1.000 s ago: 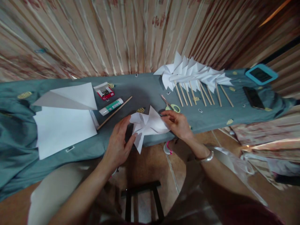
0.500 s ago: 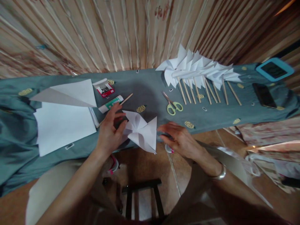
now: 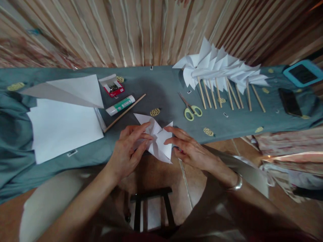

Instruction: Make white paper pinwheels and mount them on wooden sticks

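Observation:
A white paper pinwheel [image 3: 161, 144] with folded blades is between my hands at the table's front edge. My left hand [image 3: 128, 148] holds it from the left, its fingertips near the folded centre and its thumb bent in close to them. My right hand [image 3: 191, 148] grips the right side, two fingers lying over the paper and the thumb lower, by its edge. A wooden stick [image 3: 124, 113] lies just beyond my left hand, alongside a green-and-white glue stick [image 3: 121, 105]. Fingers cover part of the pinwheel's middle.
White paper sheets [image 3: 65, 131] are stacked at left. Behind the glue stick sits an open red box [image 3: 113, 89] of small metal pieces. Scissors [image 3: 190, 111] with light green handles lie right of centre. Several finished pinwheels [image 3: 214, 69] on sticks, a phone [image 3: 290, 102] and a blue-framed device [image 3: 304, 73] are farther right.
My right hand has moved left onto the pinwheel's edge. My left hand has shifted right, its fingers now over the centre, uncovering the wooden stick. The view has tilted slightly.

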The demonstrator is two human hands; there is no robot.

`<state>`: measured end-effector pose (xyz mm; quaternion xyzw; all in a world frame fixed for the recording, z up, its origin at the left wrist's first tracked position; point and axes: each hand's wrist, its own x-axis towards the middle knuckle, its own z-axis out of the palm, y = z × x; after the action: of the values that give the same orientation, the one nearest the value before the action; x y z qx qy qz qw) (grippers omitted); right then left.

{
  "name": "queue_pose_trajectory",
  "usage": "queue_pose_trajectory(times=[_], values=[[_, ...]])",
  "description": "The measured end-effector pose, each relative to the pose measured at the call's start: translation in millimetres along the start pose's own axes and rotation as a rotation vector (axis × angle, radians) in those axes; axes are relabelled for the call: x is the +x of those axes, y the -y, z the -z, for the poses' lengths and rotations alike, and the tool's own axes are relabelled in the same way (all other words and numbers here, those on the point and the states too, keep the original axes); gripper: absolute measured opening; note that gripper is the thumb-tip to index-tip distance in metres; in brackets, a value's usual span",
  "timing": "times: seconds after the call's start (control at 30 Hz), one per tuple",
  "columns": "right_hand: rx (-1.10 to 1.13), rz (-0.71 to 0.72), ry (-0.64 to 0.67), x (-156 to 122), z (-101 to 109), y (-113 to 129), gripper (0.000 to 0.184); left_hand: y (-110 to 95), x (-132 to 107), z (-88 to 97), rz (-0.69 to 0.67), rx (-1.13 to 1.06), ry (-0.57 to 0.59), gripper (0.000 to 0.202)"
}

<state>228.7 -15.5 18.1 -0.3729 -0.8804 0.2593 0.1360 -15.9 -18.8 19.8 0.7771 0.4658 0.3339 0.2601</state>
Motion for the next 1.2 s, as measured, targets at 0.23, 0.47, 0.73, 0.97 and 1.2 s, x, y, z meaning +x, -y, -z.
queue_pose_trajectory(times=[0.23,0.47,0.73,0.97,1.2], values=[[-0.013,-0.009,-0.013,0.1,-1.2,4.9,0.023,-0.7,-0.4,-2.5,-0.010,-0.010,0.007,0.046],[0.120,-0.032,-0.007,6.6,6.3,0.1,0.016,0.7,-0.2,-6.0,-0.042,0.043,0.039,0.047],[0.198,-0.039,-0.138,21.4,2.7,-6.1,0.017,2.2,-0.6,-10.4,-0.056,0.060,0.028,0.051],[0.260,-0.121,-0.158,30.4,-2.2,-1.6,0.017,2.5,1.3,-3.0,0.059,0.068,-0.064,0.045],[0.365,-0.190,-0.159,33.7,-3.4,-1.7,0.014,1.2,0.4,0.1,0.085,0.086,-0.044,0.043]])
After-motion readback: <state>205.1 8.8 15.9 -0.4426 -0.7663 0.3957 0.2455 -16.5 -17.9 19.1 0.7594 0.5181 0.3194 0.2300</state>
